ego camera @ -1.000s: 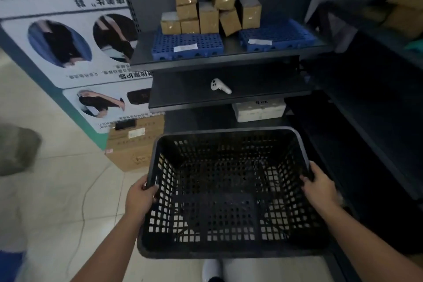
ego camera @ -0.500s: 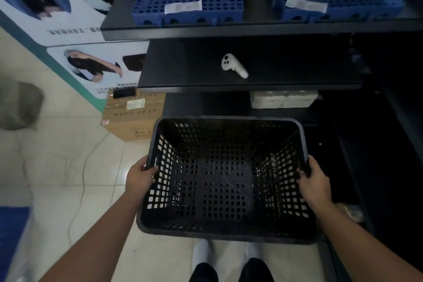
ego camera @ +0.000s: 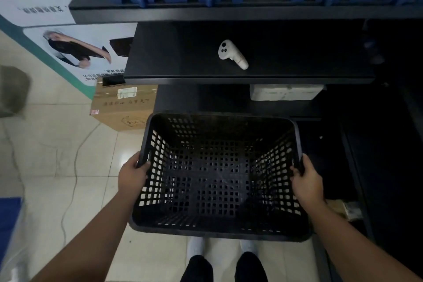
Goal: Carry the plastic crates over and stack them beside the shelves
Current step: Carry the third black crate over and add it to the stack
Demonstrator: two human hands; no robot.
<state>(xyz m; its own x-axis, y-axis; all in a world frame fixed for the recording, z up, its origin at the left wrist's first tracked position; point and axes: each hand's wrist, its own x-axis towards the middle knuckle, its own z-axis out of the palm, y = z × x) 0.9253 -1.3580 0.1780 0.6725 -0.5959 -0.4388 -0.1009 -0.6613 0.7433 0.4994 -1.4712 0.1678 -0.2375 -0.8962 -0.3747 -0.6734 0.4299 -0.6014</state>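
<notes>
crate (ego camera: 219,190) upright, l/r hands (ego camera: 132,176) (ego camera: 307,182) gripping (short sides)

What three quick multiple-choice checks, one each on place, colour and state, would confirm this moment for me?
1. Where does the white controller lie?
A. on the dark middle shelf
B. inside the crate
C. on the floor

2. What colour is the crate being carried?
A. blue
B. black
C. white

3. How is the crate held?
A. by one hand
B. by nobody, it rests on a shelf
C. by both hands on its side rims

Answers:
1 A, it sits on the shelf above the crate.
2 B, its mesh walls are black.
3 C, the left hand and right hand grip opposite rims.
</notes>
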